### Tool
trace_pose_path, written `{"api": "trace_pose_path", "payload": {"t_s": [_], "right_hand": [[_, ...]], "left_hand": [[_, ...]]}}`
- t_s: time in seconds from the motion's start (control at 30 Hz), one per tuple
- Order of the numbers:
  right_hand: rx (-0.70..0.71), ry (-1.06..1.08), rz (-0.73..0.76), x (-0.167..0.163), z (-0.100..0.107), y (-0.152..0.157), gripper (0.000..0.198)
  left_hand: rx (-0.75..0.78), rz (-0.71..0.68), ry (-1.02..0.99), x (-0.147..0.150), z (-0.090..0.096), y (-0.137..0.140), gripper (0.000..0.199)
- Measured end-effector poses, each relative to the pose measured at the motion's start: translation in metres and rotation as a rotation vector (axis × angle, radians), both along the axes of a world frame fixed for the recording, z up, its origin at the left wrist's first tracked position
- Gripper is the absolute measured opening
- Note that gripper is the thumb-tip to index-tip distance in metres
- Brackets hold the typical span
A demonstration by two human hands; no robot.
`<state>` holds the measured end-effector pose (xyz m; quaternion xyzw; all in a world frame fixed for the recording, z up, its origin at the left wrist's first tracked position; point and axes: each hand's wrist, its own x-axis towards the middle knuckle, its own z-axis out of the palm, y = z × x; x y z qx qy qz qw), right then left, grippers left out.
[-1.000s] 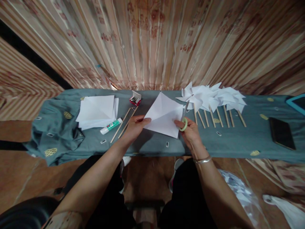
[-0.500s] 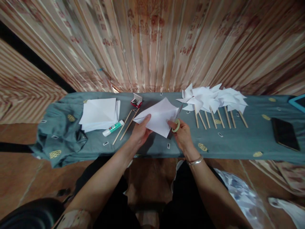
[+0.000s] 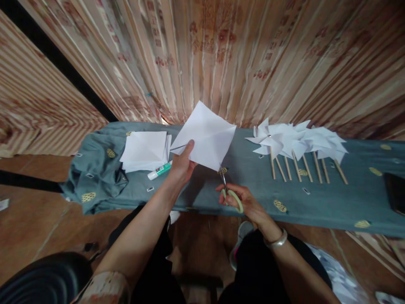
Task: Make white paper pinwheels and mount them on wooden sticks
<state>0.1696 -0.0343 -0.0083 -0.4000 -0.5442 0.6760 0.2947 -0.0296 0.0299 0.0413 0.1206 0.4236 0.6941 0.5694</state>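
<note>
A square sheet of white paper point(image 3: 207, 135) is held up over the table by my left hand point(image 3: 184, 164), its thumb on top near the left corner. A slit runs inward from that corner beside the thumb. My right hand point(image 3: 243, 198) grips a pair of scissors point(image 3: 236, 200) with pale green handles. The blades point up at the paper's lower corner, seemingly touching it. To the left lie a stack of white paper point(image 3: 144, 150) and a glue stick point(image 3: 159, 170), partly behind my left hand.
Several white paper pinwheels point(image 3: 275, 137) on wooden sticks lie in a row at the right of the cloth-covered table point(image 3: 316, 202). A dark phone point(image 3: 395, 192) rests at the far right. A striped curtain point(image 3: 215, 63) hangs behind the table, and a black stool point(image 3: 46, 278) stands lower left.
The paper has turned and risen, now hiding the small red box and the loose sticks. My right hand has left the paper's right side and moved down, with the scissors at its lower corner.
</note>
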Motion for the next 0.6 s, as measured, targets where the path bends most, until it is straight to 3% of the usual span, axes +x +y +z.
{"api": "trace_pose_path", "payload": {"t_s": [0.37,0.6], "right_hand": [[-0.003,0.020,-0.022,-0.005,0.005,0.006,0.052],[0.002,0.025,-0.017,-0.006,0.004,0.005,0.052]], "left_hand": [[-0.021,-0.046,0.006,0.010,-0.007,-0.002,0.034],[-0.047,-0.041,-0.003,0.012,-0.003,-0.002,0.015]]}}
